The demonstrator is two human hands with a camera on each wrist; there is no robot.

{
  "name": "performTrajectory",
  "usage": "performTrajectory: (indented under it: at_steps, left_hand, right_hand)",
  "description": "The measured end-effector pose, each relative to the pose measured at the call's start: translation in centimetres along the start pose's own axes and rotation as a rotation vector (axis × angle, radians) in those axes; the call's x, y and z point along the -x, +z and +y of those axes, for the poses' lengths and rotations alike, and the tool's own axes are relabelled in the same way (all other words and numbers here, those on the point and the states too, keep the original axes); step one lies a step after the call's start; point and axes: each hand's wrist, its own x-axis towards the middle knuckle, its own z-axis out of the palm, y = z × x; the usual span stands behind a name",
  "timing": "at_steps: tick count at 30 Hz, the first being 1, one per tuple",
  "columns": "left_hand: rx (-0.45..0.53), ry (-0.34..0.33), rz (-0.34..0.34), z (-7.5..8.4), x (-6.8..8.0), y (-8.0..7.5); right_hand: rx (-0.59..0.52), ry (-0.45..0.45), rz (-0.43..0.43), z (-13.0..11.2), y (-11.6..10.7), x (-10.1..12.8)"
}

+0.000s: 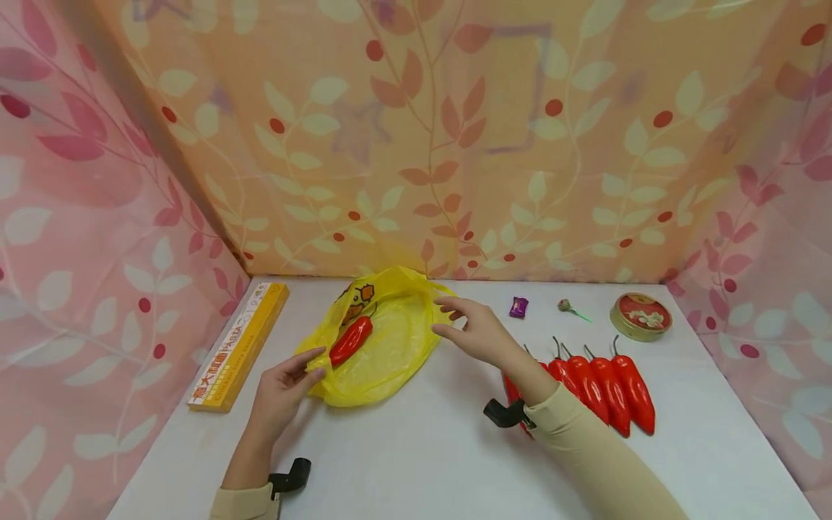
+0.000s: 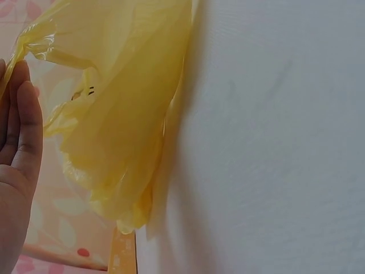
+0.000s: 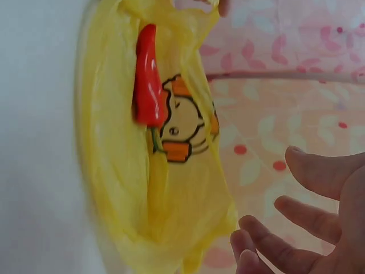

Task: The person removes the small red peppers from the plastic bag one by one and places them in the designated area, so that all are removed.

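A yellow plastic bag (image 1: 390, 361) with a printed cartoon lies on the white table, its mouth spread wide. Inside it is a glossy red chili pepper (image 1: 352, 341), seen with its green stem in the right wrist view (image 3: 148, 80). My left hand (image 1: 284, 390) pinches the bag's left edge between thumb and fingers; in the left wrist view the thin plastic runs up from the fingers (image 2: 25, 114). On the far right side of the bag, my right hand (image 1: 477, 332) has its fingers spread and loosely bent, with fingertips right at the bag's rim.
Several red chili peppers (image 1: 633, 393) lie in a row at the right, partly behind my right forearm. Beyond them are a purple wrapped candy (image 1: 518, 308), a lollipop (image 1: 565, 306) and a round tin (image 1: 641, 316). A yellow pasta box (image 1: 240, 347) lies at the left. Patterned cloth walls surround the table.
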Motion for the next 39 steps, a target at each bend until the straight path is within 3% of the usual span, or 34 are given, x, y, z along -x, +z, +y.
performTrajectory:
  at_steps: [9, 21, 30, 39]
  left_hand:
    - [-0.011, -0.002, -0.004, -0.2, 0.0, 0.1]
    - [0.005, 0.019, -0.006, -0.4, -0.3, 0.1]
    - [-0.005, 0.023, -0.002, -0.6, -0.2, 0.3]
    - [0.001, 0.006, -0.019, -0.1, 0.0, 0.1]
  right_hand:
    - [-0.101, -0.017, -0.054, -2.6, 3.9, -4.3]
    - [-0.2, 0.185, -0.114, -2.4, 10.9, -10.3]
    - [-0.257, 0.305, -0.093, -2.6, 14.5, -11.5]
    - [-0.149, 0.278, -0.109, -2.8, 15.5, -11.5]
